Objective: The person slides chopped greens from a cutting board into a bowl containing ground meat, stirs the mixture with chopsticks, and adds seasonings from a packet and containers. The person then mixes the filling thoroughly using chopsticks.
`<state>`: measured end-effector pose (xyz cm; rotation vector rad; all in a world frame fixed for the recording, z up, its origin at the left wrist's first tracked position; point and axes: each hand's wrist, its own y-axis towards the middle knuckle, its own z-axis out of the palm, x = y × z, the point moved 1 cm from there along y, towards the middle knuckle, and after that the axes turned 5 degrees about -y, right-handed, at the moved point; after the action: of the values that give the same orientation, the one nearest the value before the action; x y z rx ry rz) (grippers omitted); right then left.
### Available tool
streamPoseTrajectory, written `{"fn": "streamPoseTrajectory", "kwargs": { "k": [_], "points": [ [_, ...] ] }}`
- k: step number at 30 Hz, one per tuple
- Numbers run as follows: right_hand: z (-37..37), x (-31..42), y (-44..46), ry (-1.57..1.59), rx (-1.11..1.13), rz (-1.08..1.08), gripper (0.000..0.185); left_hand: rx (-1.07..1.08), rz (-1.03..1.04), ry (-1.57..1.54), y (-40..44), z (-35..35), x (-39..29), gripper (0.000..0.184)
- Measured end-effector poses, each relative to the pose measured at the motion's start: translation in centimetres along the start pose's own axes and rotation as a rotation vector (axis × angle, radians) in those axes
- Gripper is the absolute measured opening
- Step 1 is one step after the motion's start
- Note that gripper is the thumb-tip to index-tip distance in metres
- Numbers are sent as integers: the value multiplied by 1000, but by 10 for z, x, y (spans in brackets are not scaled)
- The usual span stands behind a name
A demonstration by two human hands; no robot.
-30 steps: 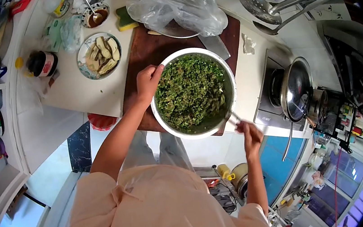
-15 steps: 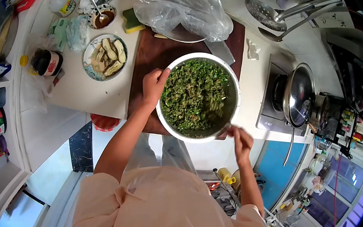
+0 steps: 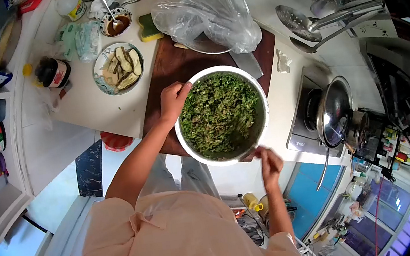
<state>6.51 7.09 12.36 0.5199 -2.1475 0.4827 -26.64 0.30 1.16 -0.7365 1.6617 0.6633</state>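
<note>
A white-rimmed metal bowl (image 3: 266, 101) full of chopped greens mixed with small brownish bits (image 3: 218, 108) rests over the dark red-brown cutting board (image 3: 161, 102). At its upper left rim, my left hand (image 3: 173, 98) grips the edge with the thumb on top. My right hand (image 3: 270, 163) is closed just by the lower right rim. Whatever it holds is blurred and mostly hidden, so I cannot make out its kind. Behind the bowl, a broad knife blade (image 3: 248, 65) lies on the board, partly covered by a clear plastic bag (image 3: 201, 11).
To the left stand a plate of eggplant pieces (image 3: 119, 67), a small sauce bowl with a spoon (image 3: 123, 23) and a sponge (image 3: 150, 28). A dark-lidded jar (image 3: 53, 72) is farther left. At right are a lidded pan (image 3: 333, 112) on the stove and hanging ladles (image 3: 305, 23).
My right hand has moved slightly down along the rim, and the greens have spread toward the bowl's lower right. My left hand keeps its hold; the whole view has shifted a little.
</note>
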Motion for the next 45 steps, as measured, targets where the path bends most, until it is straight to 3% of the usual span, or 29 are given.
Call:
{"fn": "streamPoseTrajectory", "kwargs": {
  "k": [1, 3, 6, 8, 10, 11, 12, 14, 15, 16, 19, 21, 23, 24, 25, 28, 29, 32, 33, 34, 37, 41, 45],
  "points": [
    [12, 7, -13, 102, 52, 21, 18, 1, -1, 2, 0, 1, 1, 34],
    [45, 17, -11, -95, 122, -242, 16, 11, -3, 15, 0, 1, 4, 34],
    [71, 41, 53, 10, 118, -304, 11, 46, -32, 63, 1, -1, 1, 38],
    [59, 25, 82, 243, 52, -116, 15, 54, -53, 38, -1, -1, 3, 38],
    [21, 15, 77, 211, -99, -24, 18, 38, -49, 19, 1, -1, 4, 38],
    [0, 15, 60, -59, -115, -45, 20, 26, -39, 17, 0, 0, 4, 38],
    [-8, -3, 36, -109, -135, -81, 19, 12, -26, 15, 1, 0, 3, 38],
    [-5, -8, -10, -105, -63, 15, 16, 14, -28, -14, 1, 2, 6, 38],
    [8, -3, -22, 94, -32, 67, 15, 19, -30, -22, 1, 1, 8, 38],
    [24, 8, -22, 20, 18, -6, 15, 27, -15, 8, 2, 1, 7, 38],
    [66, 36, 23, 41, 117, -222, 14, 42, 2, 55, 2, -2, 2, 39],
    [66, 36, 67, 86, 153, -201, 15, 49, -14, 15, 2, -1, 1, 39],
    [48, 16, 80, 235, -1, -107, 17, 56, -22, 11, 3, 0, 5, 38],
    [31, 16, 72, 213, -65, -5, 18, 54, -26, 9, 3, -1, 2, 38],
    [11, 5, 57, -36, -70, -111, 18, 53, -31, 6, 3, -1, 1, 38],
    [1, 10, -3, -85, 29, 66, 18, 25, -16, -19, 1, 1, 5, 37],
    [15, -4, -19, 98, 50, -6, 15, 21, -27, -33, 2, 1, 3, 37],
    [62, 49, 0, -22, 177, -188, 8, 21, -57, -38, 0, 0, -3, 37],
    [80, 33, 15, 21, 101, -354, 8, 22, -63, -28, 1, 0, -3, 38],
    [82, 48, 40, 28, 164, -322, 9, 24, -69, -18, 1, -1, -2, 38],
    [72, 36, 71, 363, 37, -12, 19, 45, -51, -11, 3, -1, 8, 38],
    [20, 62, 57, 220, 148, 25, 27, 48, -90, -96, -1, 3, 10, 39],
    [24, 124, 91, 52, 592, -129, 22, 86, -271, -332, 1, 7, 42, 41]
  ]
}}
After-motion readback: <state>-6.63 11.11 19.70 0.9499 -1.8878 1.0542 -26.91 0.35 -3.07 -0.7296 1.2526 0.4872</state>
